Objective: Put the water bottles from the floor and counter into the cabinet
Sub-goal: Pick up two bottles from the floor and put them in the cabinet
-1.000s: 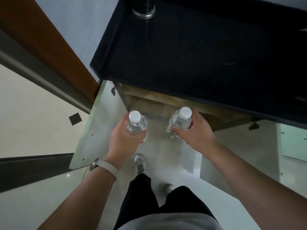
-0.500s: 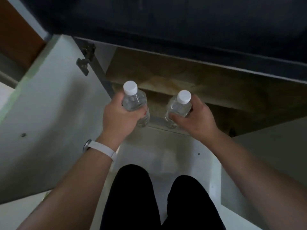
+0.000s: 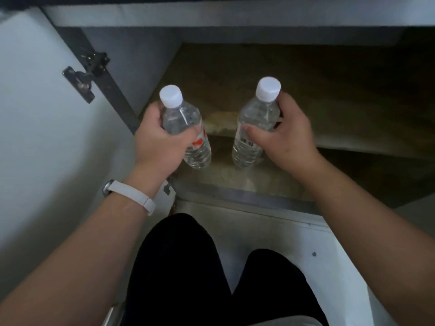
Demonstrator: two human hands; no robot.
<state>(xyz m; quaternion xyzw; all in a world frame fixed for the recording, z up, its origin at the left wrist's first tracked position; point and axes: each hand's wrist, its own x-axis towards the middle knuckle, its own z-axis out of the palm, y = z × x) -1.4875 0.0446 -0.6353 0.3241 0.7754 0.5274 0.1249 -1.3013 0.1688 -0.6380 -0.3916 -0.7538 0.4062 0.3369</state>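
My left hand [image 3: 157, 142] grips a clear water bottle [image 3: 186, 123] with a white cap and a red-marked label. My right hand [image 3: 287, 135] grips a second clear water bottle [image 3: 255, 121] with a white cap. Both bottles are upright, side by side, at the front opening of the low cabinet [image 3: 306, 90], just above its brown wooden floor. I cannot tell whether their bases touch the cabinet floor.
The white cabinet door [image 3: 35, 114] stands open on the left, with a dark hinge [image 3: 82, 76] on it. A metal strip [image 3: 247, 196] runs along the cabinet's front edge. My dark-trousered knees [image 3: 188, 267] are close below it. The dark counter overhangs at the top.
My view has dropped lower and nearer to the cabinet. Both hands have carried the bottles forward and down to the cabinet opening.
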